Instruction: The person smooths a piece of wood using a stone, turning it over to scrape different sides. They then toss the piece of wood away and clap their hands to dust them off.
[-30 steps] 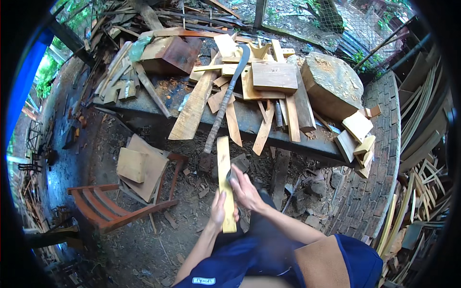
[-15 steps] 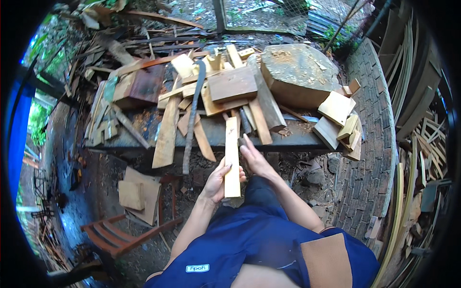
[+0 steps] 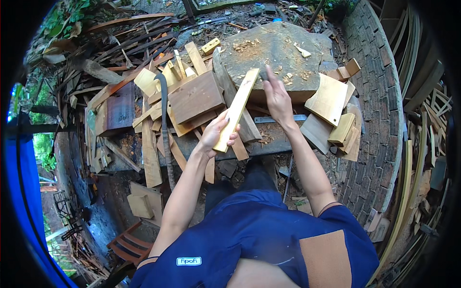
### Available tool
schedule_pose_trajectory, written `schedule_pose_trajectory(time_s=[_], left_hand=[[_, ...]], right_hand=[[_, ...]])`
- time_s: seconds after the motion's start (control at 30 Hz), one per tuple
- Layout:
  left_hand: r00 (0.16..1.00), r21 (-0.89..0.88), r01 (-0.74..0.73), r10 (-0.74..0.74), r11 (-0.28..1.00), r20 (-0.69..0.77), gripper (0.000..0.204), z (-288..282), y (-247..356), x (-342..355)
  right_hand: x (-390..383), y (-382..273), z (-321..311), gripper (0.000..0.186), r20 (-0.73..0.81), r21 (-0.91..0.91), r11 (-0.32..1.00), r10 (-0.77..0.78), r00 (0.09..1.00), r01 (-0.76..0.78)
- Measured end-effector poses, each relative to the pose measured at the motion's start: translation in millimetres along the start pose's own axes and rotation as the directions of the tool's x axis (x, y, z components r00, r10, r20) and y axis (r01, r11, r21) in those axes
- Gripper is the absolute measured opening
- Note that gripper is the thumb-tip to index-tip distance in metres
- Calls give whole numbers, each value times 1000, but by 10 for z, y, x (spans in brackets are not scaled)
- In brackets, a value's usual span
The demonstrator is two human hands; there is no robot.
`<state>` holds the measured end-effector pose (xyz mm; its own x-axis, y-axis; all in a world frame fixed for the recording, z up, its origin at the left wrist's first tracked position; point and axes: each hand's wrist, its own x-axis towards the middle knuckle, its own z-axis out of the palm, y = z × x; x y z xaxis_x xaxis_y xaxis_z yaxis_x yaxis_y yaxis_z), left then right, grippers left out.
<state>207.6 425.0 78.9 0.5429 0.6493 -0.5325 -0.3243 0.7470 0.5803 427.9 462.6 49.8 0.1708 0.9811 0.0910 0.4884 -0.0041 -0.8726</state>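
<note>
A pale, narrow wooden board [image 3: 241,98] slants up and away from me. My left hand [image 3: 214,134] is closed round its near end, with fingertips showing at the right edge. My right hand [image 3: 279,101] is beside the board's far end, its fingers closed on a small dark object [image 3: 263,74] whose kind I cannot make out. Behind both is a thick wooden chopping block [image 3: 273,53], with wood shavings on top. A brown wooden block [image 3: 196,97] lies to the left of the board.
Scrap wood covers the low bench's left side, with a curved dark strip [image 3: 164,120] hanging over its front. A metal ruler [image 3: 280,118] lies below the chopping block. Pale offcuts [image 3: 331,101] are stacked at right, near a brick wall [image 3: 377,115]. A wooden chair [image 3: 132,244] stands lower left.
Both hands have moved up and away from my body, the right one further, to the chopping block's front. The board has gone with my left hand and now tilts to the right.
</note>
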Motion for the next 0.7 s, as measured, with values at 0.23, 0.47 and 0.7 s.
schedule_pose_trajectory(time_s=[0.23, 0.47, 0.7], left_hand=[[984, 41, 152, -148, 988, -97, 44, 70, 166, 147], [971, -327, 206, -233, 922, -46, 43, -259, 150, 138], [977, -438, 174, -210, 882, -36, 42, -221, 81, 120]], right_hand=[[-48, 32, 399, 35, 84, -249, 967, 86, 993, -62], [201, -197, 354, 37, 153, -280, 960, 45, 987, 0], [-167, -344, 389, 37, 240, -202, 978, 90, 967, -41]])
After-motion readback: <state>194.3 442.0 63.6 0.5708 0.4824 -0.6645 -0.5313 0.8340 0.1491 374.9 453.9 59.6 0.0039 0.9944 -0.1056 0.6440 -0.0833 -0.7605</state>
